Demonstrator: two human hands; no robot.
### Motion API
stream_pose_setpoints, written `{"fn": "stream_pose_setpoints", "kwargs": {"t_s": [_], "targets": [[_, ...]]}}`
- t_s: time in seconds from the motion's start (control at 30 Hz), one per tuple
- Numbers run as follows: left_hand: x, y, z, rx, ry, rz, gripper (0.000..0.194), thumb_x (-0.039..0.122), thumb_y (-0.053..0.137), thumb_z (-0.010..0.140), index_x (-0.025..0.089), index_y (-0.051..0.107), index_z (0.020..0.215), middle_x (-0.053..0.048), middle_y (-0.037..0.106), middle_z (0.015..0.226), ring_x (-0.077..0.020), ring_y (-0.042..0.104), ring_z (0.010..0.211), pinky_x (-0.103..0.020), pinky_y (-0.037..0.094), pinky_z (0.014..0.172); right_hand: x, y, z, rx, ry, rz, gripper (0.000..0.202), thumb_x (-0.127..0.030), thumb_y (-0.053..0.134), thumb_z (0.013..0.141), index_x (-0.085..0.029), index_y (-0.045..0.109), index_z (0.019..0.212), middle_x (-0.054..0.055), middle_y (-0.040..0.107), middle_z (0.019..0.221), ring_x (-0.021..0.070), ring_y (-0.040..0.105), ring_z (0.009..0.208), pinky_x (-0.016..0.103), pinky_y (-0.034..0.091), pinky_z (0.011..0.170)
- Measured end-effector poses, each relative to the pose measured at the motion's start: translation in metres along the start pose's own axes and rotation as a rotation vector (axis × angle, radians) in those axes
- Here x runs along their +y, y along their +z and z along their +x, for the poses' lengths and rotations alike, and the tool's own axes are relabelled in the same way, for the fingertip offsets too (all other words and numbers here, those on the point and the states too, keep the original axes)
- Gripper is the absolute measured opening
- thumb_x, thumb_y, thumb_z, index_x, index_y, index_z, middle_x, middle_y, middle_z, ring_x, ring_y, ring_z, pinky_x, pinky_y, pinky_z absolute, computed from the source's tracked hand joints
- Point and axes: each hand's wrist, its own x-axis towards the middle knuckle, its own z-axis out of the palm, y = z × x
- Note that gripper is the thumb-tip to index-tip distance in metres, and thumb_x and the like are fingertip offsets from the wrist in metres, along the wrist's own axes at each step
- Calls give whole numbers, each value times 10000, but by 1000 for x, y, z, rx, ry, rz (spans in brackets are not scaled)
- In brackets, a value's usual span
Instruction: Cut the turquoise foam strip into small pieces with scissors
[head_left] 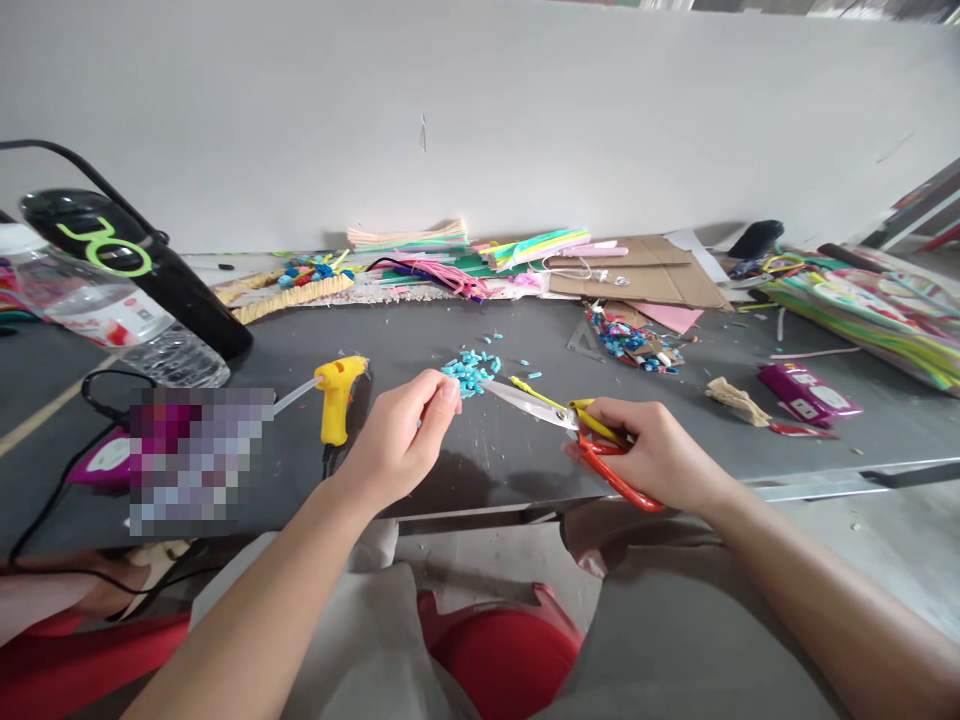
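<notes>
My left hand (409,425) is closed in a pinch above the dark table. What it grips, if anything, is hidden by the fingers; a speck of blue shows beside it. My right hand (652,455) holds a pair of scissors (532,405) with red and yellow handles, the blades pointing left toward my left fingertips. Just behind the fingertips lies a loose pile of short light-blue cut pieces (471,368), with several strays around it. A thin yellow strip (523,385) lies beside the blades.
A yellow glue gun (341,395) stands left of my left hand. Further left are a black bottle (142,270) and a clear plastic bottle (97,310). Bundles of coloured pipe cleaners (532,248) and cardboard (630,270) line the wall. A purple box (810,393) lies right.
</notes>
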Motion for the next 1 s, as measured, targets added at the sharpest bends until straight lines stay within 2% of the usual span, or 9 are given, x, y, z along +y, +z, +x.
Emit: {"fn": "stream_pose_setpoints", "kwargs": {"t_s": [0.27, 0.53, 0.7, 1.0], "targets": [[-1, 2, 0, -2, -17, -6, 366, 402, 367, 1055, 208, 473, 763, 10, 546, 667, -131, 517, 621, -261, 418, 621, 1, 0, 0, -28, -21, 7, 359, -403, 651, 856, -205, 386, 714, -48, 330, 705, 128, 268, 681, 255, 278, 584], [-1, 2, -1, 12, 23, -3, 311, 348, 378, 1056, 211, 482, 798, 17, 542, 675, -129, 557, 677, -246, 428, 648, -2, -1, 0, -33, -20, 2, 340, -342, 650, 834, -207, 368, 700, -50, 303, 691, 128, 260, 676, 250, 274, 578], [-1, 1, -1, 4, 17, 7, 304, 352, 387, 1054, 212, 484, 803, 19, 543, 682, -123, 524, 644, -245, 416, 631, -1, -1, 0, -43, -10, 0, 290, -290, 646, 815, -206, 390, 709, -50, 308, 694, 131, 255, 683, 257, 268, 577], [-1, 2, 0, -5, 17, 15, 312, 354, 376, 1058, 209, 487, 804, 17, 543, 678, -125, 531, 647, -243, 412, 628, -1, -1, 0, -60, 18, -4, 327, -288, 643, 815, -208, 344, 707, -54, 284, 695, 134, 235, 696, 256, 254, 590]]}}
